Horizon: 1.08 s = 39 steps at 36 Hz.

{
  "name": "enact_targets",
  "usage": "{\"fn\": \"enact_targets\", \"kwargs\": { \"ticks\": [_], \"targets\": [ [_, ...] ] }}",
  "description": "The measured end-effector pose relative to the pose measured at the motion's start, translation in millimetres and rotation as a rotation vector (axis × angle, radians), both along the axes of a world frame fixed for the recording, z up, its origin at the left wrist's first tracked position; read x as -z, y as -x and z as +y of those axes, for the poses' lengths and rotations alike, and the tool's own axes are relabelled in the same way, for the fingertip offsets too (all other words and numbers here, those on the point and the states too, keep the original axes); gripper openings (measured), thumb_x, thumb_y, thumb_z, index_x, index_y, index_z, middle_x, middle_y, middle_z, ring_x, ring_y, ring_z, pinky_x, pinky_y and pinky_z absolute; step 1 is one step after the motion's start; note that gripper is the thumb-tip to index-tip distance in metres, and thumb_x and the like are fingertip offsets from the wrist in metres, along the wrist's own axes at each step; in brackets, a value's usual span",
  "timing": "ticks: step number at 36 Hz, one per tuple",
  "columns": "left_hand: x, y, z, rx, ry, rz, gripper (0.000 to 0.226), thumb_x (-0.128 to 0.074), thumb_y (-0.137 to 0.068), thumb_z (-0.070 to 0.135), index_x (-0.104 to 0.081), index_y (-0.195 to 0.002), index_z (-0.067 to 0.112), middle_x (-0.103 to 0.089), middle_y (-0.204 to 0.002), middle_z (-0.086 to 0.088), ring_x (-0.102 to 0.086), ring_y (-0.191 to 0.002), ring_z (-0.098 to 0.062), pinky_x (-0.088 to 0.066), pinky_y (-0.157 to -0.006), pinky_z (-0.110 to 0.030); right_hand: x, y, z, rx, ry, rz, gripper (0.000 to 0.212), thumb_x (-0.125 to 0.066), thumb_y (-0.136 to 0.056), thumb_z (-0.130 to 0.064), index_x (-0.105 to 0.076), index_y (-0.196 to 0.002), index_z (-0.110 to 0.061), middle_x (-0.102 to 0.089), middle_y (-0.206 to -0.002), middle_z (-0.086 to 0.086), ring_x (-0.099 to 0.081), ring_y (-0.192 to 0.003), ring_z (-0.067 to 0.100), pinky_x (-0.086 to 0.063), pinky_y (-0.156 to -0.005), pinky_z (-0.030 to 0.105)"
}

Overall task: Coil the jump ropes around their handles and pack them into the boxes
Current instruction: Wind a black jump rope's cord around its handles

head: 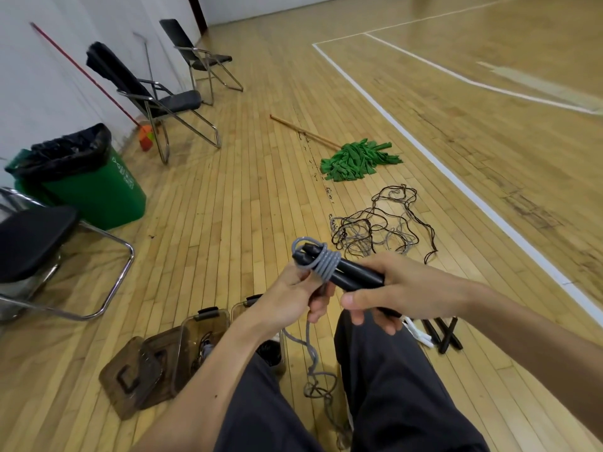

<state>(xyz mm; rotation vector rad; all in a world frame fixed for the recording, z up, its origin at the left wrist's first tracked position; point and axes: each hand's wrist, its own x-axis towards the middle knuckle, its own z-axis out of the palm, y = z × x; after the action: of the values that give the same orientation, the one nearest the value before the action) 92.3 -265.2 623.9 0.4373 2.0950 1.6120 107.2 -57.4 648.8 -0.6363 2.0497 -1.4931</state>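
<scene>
- Currently the right hand (401,288) is wrapped round the near end of the two black handles (355,272), held side by side as one bundle, so the far end sticks out free for winding.
- Close beside it, the left hand (293,298) pinches the grey rope (326,264) just under the turns. Its fingers are curled on the cord, probably to keep tension so the loops do not slip.
- Several turns already sit tight near the far end of the handles, with one slack loop standing off the tip.
- A loose tail (311,350) hangs from the left hand down between the knees to the floor, so by my reckoning the coiling is only partly done.
- The boxes (208,316) stand open on the floor beside the left leg, within easy reach for packing. One seems to hold rope already, though I cannot tell how much, and a brown lid (130,376) lies beside them.
- Ahead lies a tangled pile of ropes (381,226), waiting to be coiled, and more black handles (443,334) rest by the right leg.
- A risk as I see it: the tail on the floor looks knotted and may snag.
</scene>
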Motion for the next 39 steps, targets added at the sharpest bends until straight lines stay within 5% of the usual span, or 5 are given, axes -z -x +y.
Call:
{"fn": "enact_targets", "kwargs": {
  "ticks": [10, 19, 29, 34, 39],
  "targets": [
    [2.3, 4.6, -3.6, 0.053, 0.062, 0.037, 0.033, -0.04, -0.107, 0.023, -0.055, -0.084, 0.004, -0.05, -0.056, -0.002, -0.049, -0.051, -0.015, -0.053, -0.078, -0.055, 11.5, 17.9, 6.9, 0.185, 0.05, 0.177, 0.029, -0.066, -0.093, -0.029, -0.054, -0.082, -0.005, -0.058, -0.063, 0.006, -0.053, -0.049, 0.021, -0.045, -0.049, 0.024],
    [4.1, 6.1, -2.5, 0.019, 0.157, 0.0, 0.016, -0.054, -0.103, 0.025, -0.059, -0.095, 0.012, -0.045, -0.057, 0.005, -0.046, -0.052, -0.011, -0.051, -0.058, -0.027, 38.5, 37.3, 17.8, 0.321, -0.07, 0.223, 0.03, -0.069, -0.095, -0.028, -0.057, -0.088, -0.001, -0.056, -0.058, -0.002, -0.052, -0.047, 0.014, -0.043, -0.048, 0.024],
    [-15.1, -0.7, 8.1, 0.082, 0.858, 0.509, 0.017, -0.046, -0.105, 0.034, -0.059, -0.102, 0.025, -0.054, -0.07, 0.009, -0.048, -0.06, -0.006, -0.036, -0.055, -0.024, 59.6, 39.3, 5.1, 0.379, -0.446, 0.439, 0.021, -0.062, -0.097, -0.044, -0.058, -0.104, -0.024, -0.06, -0.072, -0.005, -0.052, -0.057, 0.006, -0.04, -0.055, 0.024],
    [-33.1, 2.7, 4.5, 0.209, 1.013, 0.596, 0.026, -0.049, -0.104, 0.03, -0.055, -0.081, 0.02, -0.053, -0.068, 0.005, -0.049, -0.058, -0.009, -0.042, -0.057, -0.029, 53.3, 37.1, 2.0, 0.217, -0.544, 0.261, 0.018, -0.061, -0.098, -0.042, -0.052, -0.094, -0.027, -0.062, -0.073, -0.001, -0.059, -0.058, 0.016, -0.05, -0.06, 0.037],
    [-52.2, 5.1, 7.9, 0.381, 1.056, 0.6, 0.025, -0.054, -0.102, 0.03, -0.058, -0.081, 0.018, -0.053, -0.068, 0.003, -0.045, -0.053, -0.009, -0.036, -0.051, -0.025, 31.7, 27.0, 0.4, 0.011, -0.548, 0.02, 0.015, -0.06, -0.101, -0.03, -0.051, -0.09, -0.025, -0.055, -0.066, 0.0, -0.054, -0.048, 0.013, -0.046, -0.048, 0.025]
  ]
}}
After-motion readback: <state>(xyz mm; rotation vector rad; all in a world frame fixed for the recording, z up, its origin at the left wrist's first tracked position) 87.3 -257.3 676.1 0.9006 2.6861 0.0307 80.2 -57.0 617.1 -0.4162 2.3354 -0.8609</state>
